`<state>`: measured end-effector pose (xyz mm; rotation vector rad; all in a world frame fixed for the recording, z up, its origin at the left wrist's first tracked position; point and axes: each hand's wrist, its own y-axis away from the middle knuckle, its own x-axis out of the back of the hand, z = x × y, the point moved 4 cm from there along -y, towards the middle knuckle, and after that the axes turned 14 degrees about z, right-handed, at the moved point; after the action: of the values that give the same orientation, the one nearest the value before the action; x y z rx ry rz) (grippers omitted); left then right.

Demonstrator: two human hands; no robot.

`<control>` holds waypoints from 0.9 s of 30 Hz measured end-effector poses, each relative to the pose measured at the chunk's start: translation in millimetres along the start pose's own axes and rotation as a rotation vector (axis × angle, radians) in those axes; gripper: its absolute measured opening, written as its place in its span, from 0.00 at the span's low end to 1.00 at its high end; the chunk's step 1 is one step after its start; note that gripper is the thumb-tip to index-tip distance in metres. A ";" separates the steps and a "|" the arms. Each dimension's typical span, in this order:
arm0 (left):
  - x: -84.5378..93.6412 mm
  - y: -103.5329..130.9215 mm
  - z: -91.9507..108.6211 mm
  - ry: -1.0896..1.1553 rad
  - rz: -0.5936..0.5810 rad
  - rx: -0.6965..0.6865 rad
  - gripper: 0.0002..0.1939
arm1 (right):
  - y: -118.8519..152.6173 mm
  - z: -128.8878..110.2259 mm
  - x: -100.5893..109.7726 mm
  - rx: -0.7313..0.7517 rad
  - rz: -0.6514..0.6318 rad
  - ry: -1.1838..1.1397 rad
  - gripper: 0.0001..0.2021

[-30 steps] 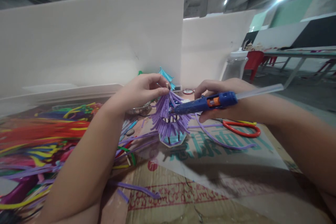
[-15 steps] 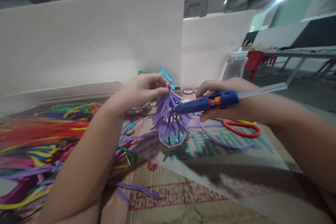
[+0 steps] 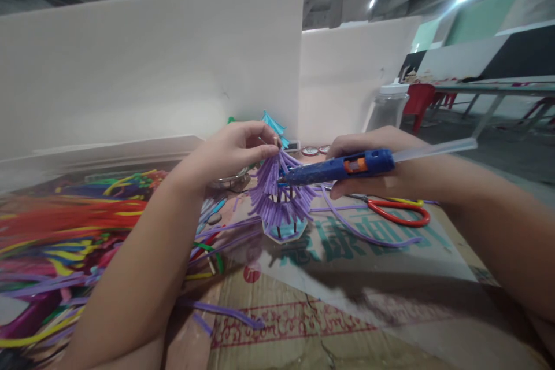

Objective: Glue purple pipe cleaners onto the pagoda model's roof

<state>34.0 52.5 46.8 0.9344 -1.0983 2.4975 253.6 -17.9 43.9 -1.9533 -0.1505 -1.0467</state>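
Note:
A small tiered pavilion model [image 3: 281, 214] with purple pipe-cleaner roofs stands upright on the table, on a pale many-sided base. My left hand [image 3: 243, 144] pinches its top, thumb and fingers closed around the peak near a short pale stick. In my right hand [image 3: 368, 144] is a blue glue gun [image 3: 338, 169] with a clear glue stick [image 3: 437, 150] poking out of its back end. The gun's nozzle points left and reaches the upper roof's edge; whether it touches cannot be told. My right fingers partly hide behind the gun.
Red-handled scissors [image 3: 399, 213] and a loose purple pipe cleaner [image 3: 368, 237] lie to the right. Many coloured pipe cleaners [image 3: 78, 219] cover the left side. Behind stand a blue roofed model [image 3: 273, 122], a clear bottle [image 3: 387, 107] and white partition boards [image 3: 151, 63].
The glue gun has shifted very slightly, its nozzle staying at the upper purple roof. My left hand keeps its pinch on the peak, and the model stands in the same place.

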 end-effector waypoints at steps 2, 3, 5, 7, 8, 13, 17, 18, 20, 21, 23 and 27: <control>-0.1 0.5 0.4 0.003 0.001 0.003 0.09 | -0.1 -0.7 0.0 0.001 -0.010 -0.008 0.18; -0.2 0.6 0.7 0.004 0.003 0.003 0.09 | -0.2 -0.5 0.1 -0.001 -0.004 -0.007 0.18; -0.3 0.7 1.3 0.002 0.004 0.002 0.09 | 0.0 0.5 0.2 -0.006 0.019 0.001 0.19; -0.3 0.5 1.7 -0.006 0.006 0.000 0.10 | 0.4 1.9 0.1 -0.005 0.041 0.010 0.20; -0.3 0.4 1.8 -0.010 0.007 0.001 0.10 | 0.6 2.5 0.0 -0.003 0.048 0.015 0.20; 0.2 -0.1 1.3 -0.013 0.012 0.006 0.10 | 2.0 3.9 -1.3 -0.006 0.035 0.050 0.22; -0.1 -0.3 1.2 -0.012 0.008 0.000 0.10 | 2.3 3.4 -2.8 -0.001 0.028 0.093 0.23; -0.2 -0.3 1.3 -0.011 0.008 0.001 0.10 | 2.3 3.3 -3.1 0.005 0.029 0.103 0.23; -0.2 -0.4 1.4 -0.013 0.013 0.007 0.10 | 2.1 3.1 -3.6 0.016 0.033 0.120 0.24; -0.2 -0.4 1.6 -0.013 0.015 0.008 0.10 | 2.0 3.1 -3.7 0.018 0.032 0.127 0.24; -0.2 -0.4 1.7 -0.012 0.015 0.009 0.10 | 1.8 3.1 -3.7 0.017 0.028 0.136 0.24; -0.3 -0.3 1.4 -0.005 0.008 0.010 0.10 | 1.6 3.1 -3.5 0.012 0.024 0.145 0.25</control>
<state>35.0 51.7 47.5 0.9410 -1.0943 2.5102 254.0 -15.6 39.6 -1.8562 -0.0526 -1.1646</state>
